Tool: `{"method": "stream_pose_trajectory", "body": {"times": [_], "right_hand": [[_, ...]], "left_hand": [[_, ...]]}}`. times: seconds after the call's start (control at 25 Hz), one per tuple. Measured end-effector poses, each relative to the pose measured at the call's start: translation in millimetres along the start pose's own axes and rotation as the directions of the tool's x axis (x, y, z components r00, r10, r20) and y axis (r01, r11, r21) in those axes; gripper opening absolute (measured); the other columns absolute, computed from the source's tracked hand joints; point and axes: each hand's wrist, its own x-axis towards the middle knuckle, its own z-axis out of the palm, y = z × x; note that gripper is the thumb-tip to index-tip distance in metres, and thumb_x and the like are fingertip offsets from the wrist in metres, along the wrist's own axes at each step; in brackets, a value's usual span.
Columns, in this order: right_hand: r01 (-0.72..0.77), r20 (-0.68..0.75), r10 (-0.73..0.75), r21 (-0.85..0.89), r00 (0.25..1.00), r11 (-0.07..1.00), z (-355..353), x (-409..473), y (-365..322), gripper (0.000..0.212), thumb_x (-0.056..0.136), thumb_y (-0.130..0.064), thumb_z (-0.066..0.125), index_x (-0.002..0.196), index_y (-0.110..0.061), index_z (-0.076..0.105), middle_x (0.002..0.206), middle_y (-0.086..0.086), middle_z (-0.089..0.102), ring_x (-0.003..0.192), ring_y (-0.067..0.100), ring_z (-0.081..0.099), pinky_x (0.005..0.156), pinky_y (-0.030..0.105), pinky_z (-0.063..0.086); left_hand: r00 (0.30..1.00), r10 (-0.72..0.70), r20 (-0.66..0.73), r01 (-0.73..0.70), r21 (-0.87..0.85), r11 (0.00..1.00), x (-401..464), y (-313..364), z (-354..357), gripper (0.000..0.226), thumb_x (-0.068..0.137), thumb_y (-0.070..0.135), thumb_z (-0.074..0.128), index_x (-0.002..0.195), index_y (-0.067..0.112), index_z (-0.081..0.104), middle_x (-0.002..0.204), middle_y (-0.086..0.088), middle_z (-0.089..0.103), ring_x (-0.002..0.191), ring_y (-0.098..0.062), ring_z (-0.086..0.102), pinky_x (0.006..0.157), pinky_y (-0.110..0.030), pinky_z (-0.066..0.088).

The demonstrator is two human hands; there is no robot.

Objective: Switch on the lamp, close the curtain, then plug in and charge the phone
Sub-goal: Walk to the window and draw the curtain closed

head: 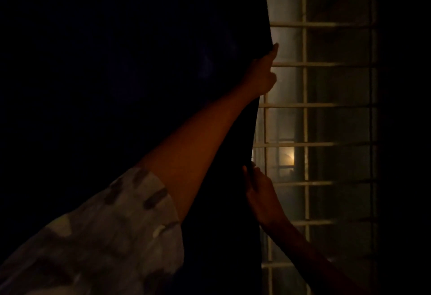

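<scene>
My left hand (262,77) grips the dark curtain (140,61) edge high, my right hand (258,187) pinches it lower, to draw it across the barred window (326,84).

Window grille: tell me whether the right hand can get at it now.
Probably yes. The right hand rests at the curtain edge, and the grille beside it stands uncovered, nothing visible between.

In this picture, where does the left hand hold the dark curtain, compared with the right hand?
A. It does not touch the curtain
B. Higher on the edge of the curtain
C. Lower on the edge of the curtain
B: the left hand grips the edge of the dark curtain well above the right hand, which touches the same edge lower down, before the window's pale metal grille.
</scene>
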Motion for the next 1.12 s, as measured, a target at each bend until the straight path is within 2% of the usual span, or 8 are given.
{"method": "stream_pose_trajectory", "body": {"times": [0.16,0.28,0.44,0.52,0.6,0.84,1.0,1.12], "right_hand": [[-0.043,0.028,0.045,-0.072,0.999,0.996,2,-13,13,0.022,0.098,-0.034,0.035,0.108,-0.041,0.053,0.11,-0.008,0.065,0.099,0.0,0.062,0.078,0.008,0.048],[-0.048,0.082,0.061,-0.155,0.995,0.987,22,-21,4,0.019,0.099,-0.033,0.035,0.104,-0.033,0.053,0.102,-0.009,0.06,0.087,-0.007,0.058,0.071,0.0,0.043],[0.001,0.155,0.029,-0.193,0.988,0.981,49,-30,-8,0.034,0.097,-0.037,0.041,0.112,-0.013,0.059,0.113,0.009,0.065,0.101,0.013,0.062,0.087,0.029,0.051],[-0.024,0.181,0.061,-0.198,0.982,0.98,58,-36,-9,0.04,0.096,-0.041,0.041,0.118,-0.012,0.057,0.115,0.01,0.066,0.103,0.015,0.063,0.092,0.038,0.052],[-0.076,0.178,0.12,-0.238,0.977,0.968,59,-44,-13,0.044,0.095,-0.044,0.038,0.122,-0.013,0.055,0.116,0.01,0.066,0.106,0.019,0.063,0.093,0.043,0.051],[-0.301,-0.149,0.265,-0.344,0.953,0.889,18,-76,-21,0.039,0.099,-0.033,0.036,0.121,-0.01,0.059,0.105,0.004,0.066,0.096,0.005,0.055,0.075,0.011,0.036],[-0.466,-0.404,0.278,-0.507,0.872,0.725,-33,-103,-6,0.039,0.096,-0.036,0.043,0.124,-0.012,0.058,0.111,0.007,0.065,0.104,0.02,0.062,0.079,0.019,0.039],[-0.542,-0.539,0.225,-0.549,0.812,0.637,-75,-123,-13,0.032,0.092,-0.019,0.052,0.119,-0.004,0.059,0.12,0.017,0.062,0.113,0.031,0.059,0.092,0.032,0.047]], "left_hand": [[0.994,-0.068,-0.086,0.068,-0.012,0.998,-26,-18,7,0.08,0.087,-0.008,0.046,0.151,0.022,0.009,0.159,-0.011,0.013,0.143,-0.027,0.027,0.112,-0.035,0.037],[0.986,0.012,-0.169,0.029,0.24,0.97,-48,-36,-2,0.086,0.084,-0.004,0.054,0.152,0.022,0.009,0.16,-0.014,0.007,0.144,-0.033,0.023,0.113,-0.043,0.035],[0.92,0.311,-0.239,-0.048,0.719,0.693,-74,-40,-14,0.086,0.082,0.001,0.054,0.151,0.025,0.01,0.161,-0.013,-0.003,0.149,-0.031,0.001,0.121,-0.048,0.011],[0.861,0.5,-0.096,-0.161,0.88,0.447,-83,-44,-16,0.085,0.077,0.007,0.056,0.15,0.024,0.017,0.16,-0.01,0.002,0.148,-0.029,0.009,0.12,-0.049,0.012],[0.834,0.551,0.042,-0.278,0.894,0.352,-93,-44,-13,0.075,0.077,0.008,0.059,0.145,0.018,0.03,0.16,-0.01,0.01,0.148,-0.029,0.013,0.118,-0.047,0.018],[0.878,0.451,0.157,-0.423,0.694,0.583,-119,-22,35,0.052,0.088,0.019,0.051,0.139,0.01,0.043,0.16,-0.008,0.013,0.149,-0.024,0.006,0.119,-0.045,0.011],[0.84,0.527,0.129,-0.495,0.58,0.647,-129,-6,77,0.043,0.076,0.016,0.066,0.118,0.007,0.064,0.148,-0.013,0.042,0.142,-0.028,0.032,0.113,-0.047,0.028],[0.828,0.543,0.142,-0.537,0.48,0.694,-130,18,101,0.044,0.076,0.015,0.065,0.119,0.003,0.063,0.144,-0.016,0.048,0.138,-0.033,0.039,0.109,-0.049,0.034]]}}
